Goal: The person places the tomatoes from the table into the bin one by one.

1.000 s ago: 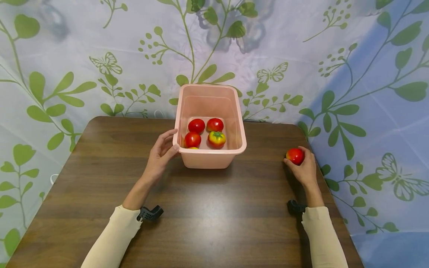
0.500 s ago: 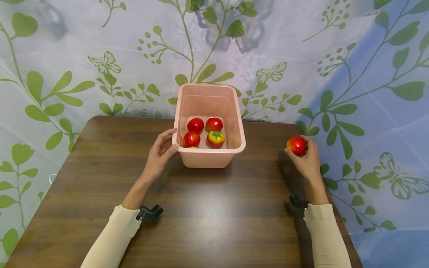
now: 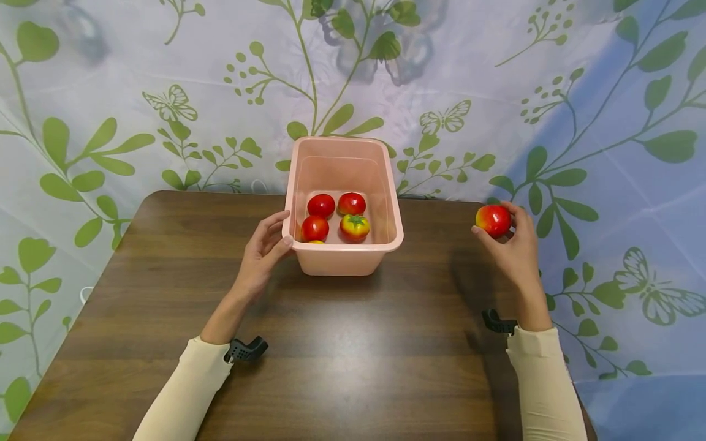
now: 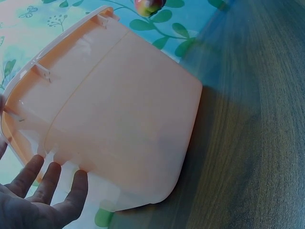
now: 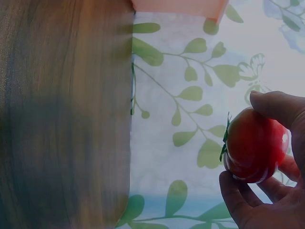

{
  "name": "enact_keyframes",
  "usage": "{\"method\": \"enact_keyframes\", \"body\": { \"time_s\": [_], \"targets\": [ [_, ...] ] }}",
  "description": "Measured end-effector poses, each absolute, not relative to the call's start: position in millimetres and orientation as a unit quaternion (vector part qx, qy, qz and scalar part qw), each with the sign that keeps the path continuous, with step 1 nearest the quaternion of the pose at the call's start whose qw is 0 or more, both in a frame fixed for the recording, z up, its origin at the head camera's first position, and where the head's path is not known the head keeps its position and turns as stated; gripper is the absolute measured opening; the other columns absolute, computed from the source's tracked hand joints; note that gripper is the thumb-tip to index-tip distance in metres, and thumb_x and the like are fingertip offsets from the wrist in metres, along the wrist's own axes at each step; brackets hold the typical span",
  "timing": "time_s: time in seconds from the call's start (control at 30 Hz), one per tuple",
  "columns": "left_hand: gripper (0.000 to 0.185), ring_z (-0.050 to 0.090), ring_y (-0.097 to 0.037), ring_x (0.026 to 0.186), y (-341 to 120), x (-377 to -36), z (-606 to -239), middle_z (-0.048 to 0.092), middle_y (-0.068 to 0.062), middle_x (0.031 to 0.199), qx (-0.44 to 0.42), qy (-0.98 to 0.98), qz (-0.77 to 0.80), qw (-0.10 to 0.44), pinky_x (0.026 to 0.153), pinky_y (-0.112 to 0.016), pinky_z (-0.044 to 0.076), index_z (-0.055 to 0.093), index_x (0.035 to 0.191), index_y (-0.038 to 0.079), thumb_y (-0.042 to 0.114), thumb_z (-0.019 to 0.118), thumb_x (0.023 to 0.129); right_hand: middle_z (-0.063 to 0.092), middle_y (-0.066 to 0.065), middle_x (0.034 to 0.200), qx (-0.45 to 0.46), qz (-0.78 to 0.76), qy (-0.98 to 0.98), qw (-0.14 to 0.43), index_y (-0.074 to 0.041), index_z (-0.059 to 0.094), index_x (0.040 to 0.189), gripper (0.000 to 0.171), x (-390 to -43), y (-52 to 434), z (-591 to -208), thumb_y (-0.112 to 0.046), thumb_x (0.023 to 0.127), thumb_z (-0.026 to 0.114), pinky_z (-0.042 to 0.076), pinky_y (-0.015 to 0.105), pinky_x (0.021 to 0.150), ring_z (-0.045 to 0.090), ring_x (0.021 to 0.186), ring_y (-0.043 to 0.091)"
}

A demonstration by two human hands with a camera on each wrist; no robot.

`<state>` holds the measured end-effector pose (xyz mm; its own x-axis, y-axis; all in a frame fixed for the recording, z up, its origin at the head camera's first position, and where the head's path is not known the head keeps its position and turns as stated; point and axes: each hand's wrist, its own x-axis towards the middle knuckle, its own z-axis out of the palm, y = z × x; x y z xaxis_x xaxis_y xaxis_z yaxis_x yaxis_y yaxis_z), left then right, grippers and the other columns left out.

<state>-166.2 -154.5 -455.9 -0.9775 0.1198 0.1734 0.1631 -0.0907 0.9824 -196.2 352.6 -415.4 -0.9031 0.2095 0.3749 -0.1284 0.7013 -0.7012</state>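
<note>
A pink plastic bin (image 3: 342, 263) stands at the back middle of the table, with several red and yellow tomatoes (image 3: 355, 227) on its floor. My left hand (image 3: 261, 254) holds the bin's front left corner, the thumb at the rim. In the left wrist view its fingers (image 4: 76, 195) touch the outside wall. Off to the right, my right hand (image 3: 510, 245) grips a red tomato (image 3: 493, 221) between thumb and fingers, raised above the tabletop. The right wrist view shows this tomato (image 5: 255, 145) with its green leafy top turned left.
The brown wooden table (image 3: 342, 361) ends at the back against a leaf-and-butterfly patterned cloth (image 3: 209, 73). More of this cloth hangs close along the right side. Each wrist wears a black device (image 3: 246, 349).
My right hand has lifted the tomato off the table near the right edge and moved it up and slightly farther back. The left hand stays on the bin.
</note>
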Motion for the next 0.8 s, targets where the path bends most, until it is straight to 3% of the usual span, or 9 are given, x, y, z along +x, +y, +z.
{"method": "enact_keyframes", "body": {
  "time_s": [0.27,0.6,0.8],
  "targets": [
    [0.054,0.062,-0.022,0.137,-155,-166,-456,0.048,-0.014,0.164,-0.105,-0.673,-0.732,0.014,0.103,-0.030,0.062,0.046,0.161,0.023,0.016,0.061,0.110,0.057,0.020,0.143,0.001,0.375,-0.898,0.228,-0.010,0.052,0.155,0.076,-195,345,-410,-0.018,0.088,0.089,0.042,-0.002,0.087,0.053,0.117,0.014],
    [0.054,0.061,-0.024,0.139,-155,-168,-456,0.045,-0.019,0.166,-0.105,-0.675,-0.731,0.014,0.102,-0.028,0.062,0.046,0.161,0.023,0.018,0.062,0.110,0.059,0.016,0.146,0.040,0.407,-0.888,0.207,-0.015,0.052,0.157,0.078,-199,312,-400,-0.018,0.088,0.089,0.044,0.001,0.091,0.060,0.123,0.030],
    [0.054,0.061,-0.024,0.139,-155,-167,-456,0.044,-0.020,0.166,-0.105,-0.677,-0.729,0.013,0.102,-0.029,0.062,0.046,0.161,0.024,0.019,0.062,0.110,0.059,0.006,0.148,0.098,0.446,-0.869,0.190,-0.018,0.053,0.155,0.074,-202,272,-391,-0.018,0.090,0.088,0.048,0.006,0.099,0.060,0.124,0.019]
  ]
}}
